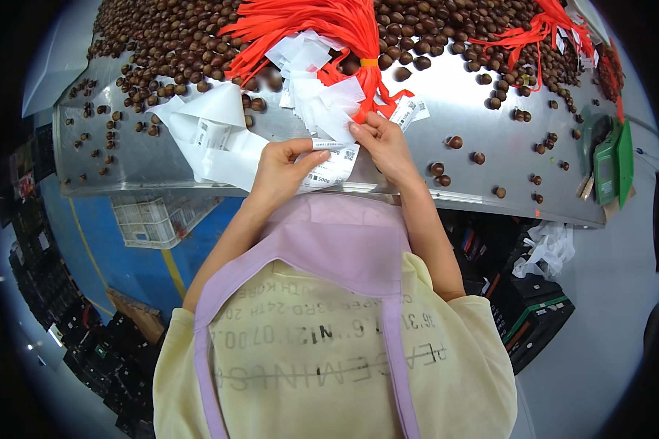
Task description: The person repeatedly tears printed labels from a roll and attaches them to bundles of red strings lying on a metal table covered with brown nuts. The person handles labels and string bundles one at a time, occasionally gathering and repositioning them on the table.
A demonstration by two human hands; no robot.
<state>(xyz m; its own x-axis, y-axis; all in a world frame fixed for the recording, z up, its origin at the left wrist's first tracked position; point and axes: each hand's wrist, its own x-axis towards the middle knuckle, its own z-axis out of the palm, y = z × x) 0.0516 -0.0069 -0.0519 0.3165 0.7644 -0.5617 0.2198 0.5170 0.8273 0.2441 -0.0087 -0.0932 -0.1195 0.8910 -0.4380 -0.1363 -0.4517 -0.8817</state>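
Observation:
At the near edge of the metal table, my left hand (pixel 277 172) is closed on a strip of white printed labels (pixel 329 168), thumb on top. The strip runs leftward into loosely curled white backing paper (pixel 231 155). My right hand (pixel 385 148) pinches the edge of a blank white tag (pixel 337 124) between thumb and fingers, just above the label strip. A pile of similar white tags (pixel 304 58) hangs from a bundle of red net bags (pixel 311 18), tied with an orange band (pixel 369 63). More printed tags (pixel 408 111) lie beyond my right hand.
Heaps of brown chestnuts (pixel 176 44) cover the far side of the metal table (pixel 417 132), with loose ones toward the edges. Another red net bundle (pixel 538 33) lies far right, near a green scale (pixel 606 168). Below stand a white crate (pixel 148 223) and dark boxes (pixel 531 314).

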